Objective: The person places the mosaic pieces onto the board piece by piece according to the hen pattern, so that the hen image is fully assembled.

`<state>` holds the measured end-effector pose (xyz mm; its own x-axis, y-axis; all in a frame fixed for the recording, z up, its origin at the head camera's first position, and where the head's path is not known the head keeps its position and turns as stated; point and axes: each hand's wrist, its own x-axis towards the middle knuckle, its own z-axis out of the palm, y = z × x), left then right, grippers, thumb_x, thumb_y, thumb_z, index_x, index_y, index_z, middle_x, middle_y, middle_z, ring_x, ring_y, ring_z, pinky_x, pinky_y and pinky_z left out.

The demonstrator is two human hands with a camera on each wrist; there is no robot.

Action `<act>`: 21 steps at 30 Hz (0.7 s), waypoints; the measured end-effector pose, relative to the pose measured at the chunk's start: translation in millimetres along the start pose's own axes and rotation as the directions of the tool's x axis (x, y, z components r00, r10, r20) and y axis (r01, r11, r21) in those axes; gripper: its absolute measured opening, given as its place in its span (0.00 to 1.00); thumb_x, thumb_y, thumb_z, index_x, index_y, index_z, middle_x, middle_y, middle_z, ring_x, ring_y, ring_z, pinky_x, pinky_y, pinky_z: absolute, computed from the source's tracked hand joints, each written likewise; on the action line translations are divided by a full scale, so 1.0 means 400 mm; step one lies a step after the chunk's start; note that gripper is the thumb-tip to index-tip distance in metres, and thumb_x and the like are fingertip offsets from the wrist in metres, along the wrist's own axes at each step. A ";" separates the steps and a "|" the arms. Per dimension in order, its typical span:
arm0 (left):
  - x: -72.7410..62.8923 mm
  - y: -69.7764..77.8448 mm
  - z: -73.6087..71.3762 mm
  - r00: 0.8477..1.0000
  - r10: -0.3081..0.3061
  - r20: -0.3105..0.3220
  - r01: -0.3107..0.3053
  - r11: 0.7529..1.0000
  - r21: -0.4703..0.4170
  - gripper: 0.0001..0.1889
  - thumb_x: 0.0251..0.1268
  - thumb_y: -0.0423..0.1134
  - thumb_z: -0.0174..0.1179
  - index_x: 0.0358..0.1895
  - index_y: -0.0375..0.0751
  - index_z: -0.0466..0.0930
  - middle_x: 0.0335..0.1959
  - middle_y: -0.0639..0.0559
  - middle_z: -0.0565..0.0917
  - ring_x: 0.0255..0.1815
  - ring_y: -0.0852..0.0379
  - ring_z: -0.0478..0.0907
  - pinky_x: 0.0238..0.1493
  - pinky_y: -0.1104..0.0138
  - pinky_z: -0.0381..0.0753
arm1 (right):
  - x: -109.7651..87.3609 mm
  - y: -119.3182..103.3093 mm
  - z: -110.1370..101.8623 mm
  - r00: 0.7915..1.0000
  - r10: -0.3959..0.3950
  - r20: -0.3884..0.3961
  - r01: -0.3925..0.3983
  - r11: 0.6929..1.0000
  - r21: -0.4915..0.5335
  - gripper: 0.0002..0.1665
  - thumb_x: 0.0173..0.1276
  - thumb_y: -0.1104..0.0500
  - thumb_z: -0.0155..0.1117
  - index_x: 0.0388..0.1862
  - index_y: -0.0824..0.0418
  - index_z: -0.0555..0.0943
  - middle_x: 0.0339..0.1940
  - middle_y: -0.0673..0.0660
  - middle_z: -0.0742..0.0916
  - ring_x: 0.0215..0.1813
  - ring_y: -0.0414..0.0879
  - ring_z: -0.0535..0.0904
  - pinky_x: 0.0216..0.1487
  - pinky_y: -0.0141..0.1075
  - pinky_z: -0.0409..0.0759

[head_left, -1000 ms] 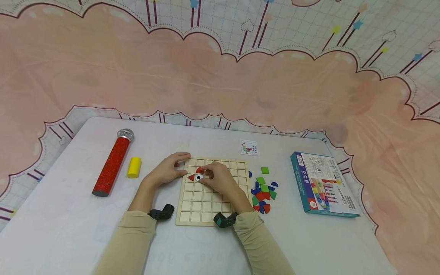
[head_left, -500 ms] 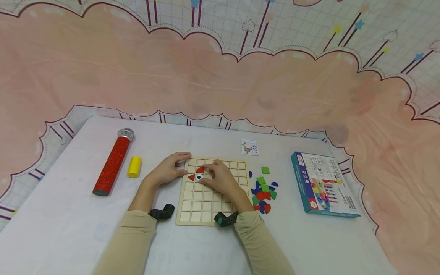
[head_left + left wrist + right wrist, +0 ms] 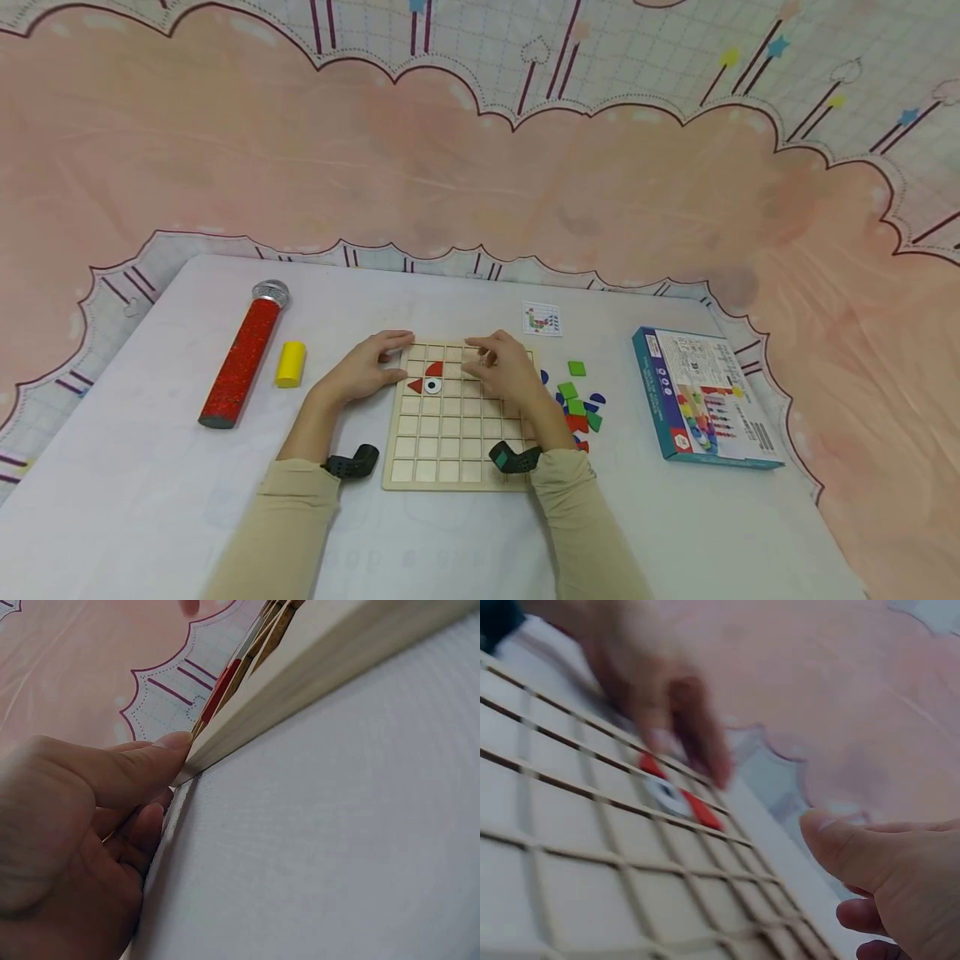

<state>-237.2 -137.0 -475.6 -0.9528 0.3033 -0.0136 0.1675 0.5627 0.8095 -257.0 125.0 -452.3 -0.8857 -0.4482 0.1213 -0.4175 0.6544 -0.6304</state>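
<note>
Bearing two red pieces (image 3: 435, 368), white eye tile (image 3: 432, 386): pale wooden grid board (image 3: 450, 450).

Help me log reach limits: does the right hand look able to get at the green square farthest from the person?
Probably yes. The right hand looks empty, and that green square lies flat beside the board, with nothing seen on top of it or standing between.

Beneath the left hand (image 3: 365, 367) spreads a white table (image 3: 712, 533); beyond the right hand (image 3: 510, 371) rises a peach backdrop (image 3: 480, 183), maroon scalloped lines (image 3: 513, 129) edging its pale bands (image 3: 652, 50) with blue and yellow stars (image 3: 777, 47).
</note>
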 end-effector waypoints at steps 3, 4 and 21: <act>-0.001 0.001 0.000 1.000 -0.007 -0.002 0.007 1.000 -0.001 0.33 0.59 0.31 0.62 0.69 0.39 0.64 0.72 0.43 0.62 0.64 0.40 0.68 0.66 0.49 0.67 | -0.012 0.057 -0.056 0.998 0.045 -0.043 -0.043 0.998 0.043 0.25 0.65 0.53 0.65 0.60 0.58 0.78 0.44 0.59 0.81 0.45 0.52 0.77 0.40 0.38 0.77; -0.001 0.002 0.000 1.000 -0.009 -0.001 0.009 1.000 -0.001 0.33 0.59 0.31 0.62 0.69 0.39 0.64 0.72 0.43 0.61 0.64 0.40 0.68 0.66 0.49 0.67 | -0.020 0.076 -0.077 0.996 0.063 -0.057 -0.059 0.997 0.058 0.24 0.65 0.54 0.64 0.60 0.58 0.78 0.45 0.60 0.80 0.47 0.53 0.77 0.41 0.40 0.77; -0.001 0.006 0.002 1.000 -0.018 0.004 0.018 1.000 0.013 0.33 0.60 0.31 0.62 0.70 0.39 0.63 0.73 0.43 0.61 0.63 0.39 0.68 0.66 0.49 0.67 | -0.147 0.273 -0.233 0.874 0.487 0.000 -0.485 0.870 0.093 0.23 0.66 0.53 0.63 0.61 0.50 0.77 0.53 0.59 0.80 0.52 0.53 0.72 0.55 0.45 0.74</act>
<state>-236.2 -135.2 -474.2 -0.9546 0.2963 -0.0303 0.1539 0.5777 0.8016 -269.6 279.7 -456.9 -0.9768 -0.0733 -0.2010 0.0849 0.7297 -0.6785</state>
